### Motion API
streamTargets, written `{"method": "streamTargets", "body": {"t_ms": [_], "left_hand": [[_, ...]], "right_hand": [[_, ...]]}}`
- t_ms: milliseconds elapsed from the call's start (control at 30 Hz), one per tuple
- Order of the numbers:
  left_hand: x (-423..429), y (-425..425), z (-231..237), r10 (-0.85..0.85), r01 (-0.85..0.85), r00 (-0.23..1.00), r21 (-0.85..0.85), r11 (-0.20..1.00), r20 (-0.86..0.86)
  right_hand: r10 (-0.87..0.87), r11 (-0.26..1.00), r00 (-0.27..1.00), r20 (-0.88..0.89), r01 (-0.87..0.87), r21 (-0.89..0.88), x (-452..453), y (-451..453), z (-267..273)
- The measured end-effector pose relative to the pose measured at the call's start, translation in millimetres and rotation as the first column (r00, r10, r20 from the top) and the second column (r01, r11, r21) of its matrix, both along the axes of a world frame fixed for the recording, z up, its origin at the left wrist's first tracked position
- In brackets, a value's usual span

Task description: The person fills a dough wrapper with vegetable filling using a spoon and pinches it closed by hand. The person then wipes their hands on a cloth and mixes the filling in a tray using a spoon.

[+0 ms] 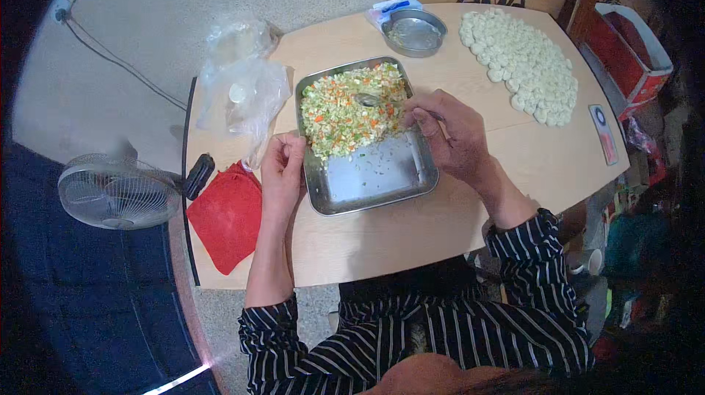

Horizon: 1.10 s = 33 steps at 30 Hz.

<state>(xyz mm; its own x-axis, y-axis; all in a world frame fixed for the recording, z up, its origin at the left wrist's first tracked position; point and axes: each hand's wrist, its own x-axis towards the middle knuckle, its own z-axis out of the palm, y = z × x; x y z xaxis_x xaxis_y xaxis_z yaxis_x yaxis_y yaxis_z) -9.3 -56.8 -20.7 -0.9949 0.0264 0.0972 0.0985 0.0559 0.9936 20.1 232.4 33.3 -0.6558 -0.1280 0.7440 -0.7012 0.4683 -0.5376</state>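
Observation:
A rectangular metal tray (369, 208) lies on the wooden table, its upper part filled with chopped vegetables (347, 114) in green, white and orange. My right hand (454, 133) grips the handle of a metal spoon (368, 100), whose bowl rests at the chopped mix. With fingers curled, my left hand (283, 166) holds the tray's left rim. The lower part of the tray shows bare metal with small scraps on it.
A large batch of pale dough pieces (518, 64) covers the table's right side, near a phone (603, 134). A round metal pan (415, 33) stands at the back. Plastic bags (248, 86), a red cloth (228, 218) and a fan (118, 191) are on the left.

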Motion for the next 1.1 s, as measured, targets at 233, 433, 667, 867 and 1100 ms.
{"method": "streamTargets", "body": {"t_ms": [233, 433, 667, 867, 1100], "left_hand": [[-1, 0, 1, 0.004, -0.004, 1.000, -0.006, 1.000, 0.009], [-1, -3, -4, 0.009, -0.009, 0.999, 0.003, 1.000, 0.032], [-1, -6, -5, 0.021, -0.021, 1.000, 0.015, 1.000, -0.001], [6, 0, 10, 0.091, -0.151, 0.967, -0.243, 0.958, -0.238], [15, 23, 46, -0.260, -0.205, 0.852, -0.746, 0.634, -0.454]], "right_hand": [[-0.193, 0.952, 0.975, -0.109, 0.213, 0.218, 11, 11, 11], [-0.137, 0.954, 0.990, 0.028, 0.125, 0.273, 18, -5, -3], [-0.054, 0.997, 0.984, 0.169, 0.045, 0.058, 12, -7, -7], [-0.125, 0.987, 0.967, 0.220, 0.143, -0.068, 9, 3, -7], [-0.084, 0.948, 0.966, 0.243, 0.152, -0.278, -8, 12, -21]]}}
